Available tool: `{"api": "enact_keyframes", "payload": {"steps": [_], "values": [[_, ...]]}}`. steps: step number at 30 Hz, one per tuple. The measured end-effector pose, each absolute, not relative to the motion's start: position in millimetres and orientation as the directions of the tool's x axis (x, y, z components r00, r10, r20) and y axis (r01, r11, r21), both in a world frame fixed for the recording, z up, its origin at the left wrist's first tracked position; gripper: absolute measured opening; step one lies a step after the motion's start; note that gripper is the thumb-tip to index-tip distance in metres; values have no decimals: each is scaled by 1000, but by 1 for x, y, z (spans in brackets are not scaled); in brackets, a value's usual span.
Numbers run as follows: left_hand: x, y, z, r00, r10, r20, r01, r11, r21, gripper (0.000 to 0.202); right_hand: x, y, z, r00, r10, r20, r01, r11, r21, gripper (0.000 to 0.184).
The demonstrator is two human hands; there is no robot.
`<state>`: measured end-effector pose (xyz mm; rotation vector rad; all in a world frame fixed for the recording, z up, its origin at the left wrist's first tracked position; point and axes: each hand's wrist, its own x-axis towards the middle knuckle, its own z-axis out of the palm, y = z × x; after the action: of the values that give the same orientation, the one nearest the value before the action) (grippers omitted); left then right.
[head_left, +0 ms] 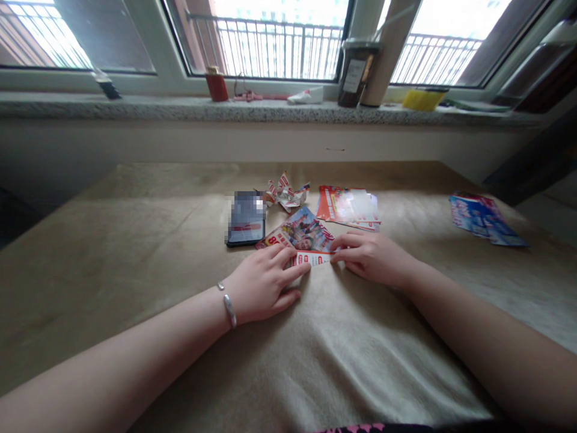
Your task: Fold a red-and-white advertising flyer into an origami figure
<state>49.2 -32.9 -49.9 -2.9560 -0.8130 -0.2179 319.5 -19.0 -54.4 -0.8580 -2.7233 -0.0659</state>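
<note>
A colourful printed leaflet (306, 231) lies on the covered table between my hands, with a white strip of red labels along its near edge. My left hand (265, 279) rests palm down with its fingers stretched over the leaflet's near left part; a silver bracelet (229, 310) is on that wrist. On the other side, the fingertips of my right hand (374, 255) touch the leaflet's right edge, with the fingers apart and slightly bent. Just beyond the left hand lies a dark phone (247, 219), partly blurred out. Crumpled or folded printed paper (286, 193) sits behind the leaflet.
A stack of red and white leaflets (348, 207) lies beyond my right hand. Several blue printed sheets (487, 219) are fanned at the far right. On the stone windowsill (157, 109) stand a red container (217, 84), a dark lidded jar (357, 75) and a yellow item (422, 99).
</note>
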Motion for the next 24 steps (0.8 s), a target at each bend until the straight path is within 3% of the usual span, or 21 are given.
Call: {"api": "enact_keyframes", "payload": {"steps": [24], "values": [[50,-33,-52,854,490,176,502,-864,-32,41,334,-15,-50,-774,595,219,603,797,-35,32]]}}
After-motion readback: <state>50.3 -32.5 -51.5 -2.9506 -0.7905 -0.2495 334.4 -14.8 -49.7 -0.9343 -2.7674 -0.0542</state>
